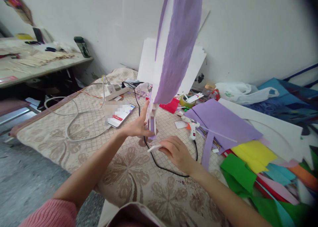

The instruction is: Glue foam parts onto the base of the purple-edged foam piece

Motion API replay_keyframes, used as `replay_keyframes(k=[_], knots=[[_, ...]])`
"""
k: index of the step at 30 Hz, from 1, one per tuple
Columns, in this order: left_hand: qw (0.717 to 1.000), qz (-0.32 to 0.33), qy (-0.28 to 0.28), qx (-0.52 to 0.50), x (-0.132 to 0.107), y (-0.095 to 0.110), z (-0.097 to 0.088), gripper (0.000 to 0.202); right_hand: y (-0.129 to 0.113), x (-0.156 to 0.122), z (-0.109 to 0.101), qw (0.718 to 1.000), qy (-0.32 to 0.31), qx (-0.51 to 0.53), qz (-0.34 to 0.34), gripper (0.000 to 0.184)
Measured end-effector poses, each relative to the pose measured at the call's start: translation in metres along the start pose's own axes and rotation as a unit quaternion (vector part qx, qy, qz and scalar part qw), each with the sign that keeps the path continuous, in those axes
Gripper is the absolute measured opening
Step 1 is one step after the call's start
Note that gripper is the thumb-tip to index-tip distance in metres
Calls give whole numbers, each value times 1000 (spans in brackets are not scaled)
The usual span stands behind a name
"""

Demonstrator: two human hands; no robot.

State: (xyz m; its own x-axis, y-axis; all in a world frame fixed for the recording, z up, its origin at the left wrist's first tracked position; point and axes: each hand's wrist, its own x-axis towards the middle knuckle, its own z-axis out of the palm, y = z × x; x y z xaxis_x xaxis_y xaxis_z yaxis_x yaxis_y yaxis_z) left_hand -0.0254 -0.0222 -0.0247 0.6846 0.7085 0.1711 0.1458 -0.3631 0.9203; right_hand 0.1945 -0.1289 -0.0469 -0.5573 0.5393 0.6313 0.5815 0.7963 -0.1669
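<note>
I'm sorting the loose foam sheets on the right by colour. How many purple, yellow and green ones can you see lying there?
Purple sheet: 1
Yellow sheet: 1
Green sheets: 2, the second at the bottom edge
Total: 4
More colours lie overlapped further right, too jumbled to count.

A home craft corner is showing: coloured foam sheets, a glue gun and a patterned bedspread are lying about.
</note>
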Motion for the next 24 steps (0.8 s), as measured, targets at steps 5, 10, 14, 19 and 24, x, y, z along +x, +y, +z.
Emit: replay_keyframes(k=[5,10,14,19,24], knots=[[1000,-4,4,5,1,0,0,133,4,4,8,999,-12,-39,-25,22],[1000,1,-1,-1,1,-2,1,134,8,5,20,999,30,-40,15,29],[1000,4,-9,-4,0,-4,-1,132,10,8,24,998,44,-46,26,28],[999,6,42,27,7,-6,-5,115,11,12,20,997,45,-54,19,26],[996,19,79,35,25,-12,-4,114,10,14,18,997,40,-58,17,32]])
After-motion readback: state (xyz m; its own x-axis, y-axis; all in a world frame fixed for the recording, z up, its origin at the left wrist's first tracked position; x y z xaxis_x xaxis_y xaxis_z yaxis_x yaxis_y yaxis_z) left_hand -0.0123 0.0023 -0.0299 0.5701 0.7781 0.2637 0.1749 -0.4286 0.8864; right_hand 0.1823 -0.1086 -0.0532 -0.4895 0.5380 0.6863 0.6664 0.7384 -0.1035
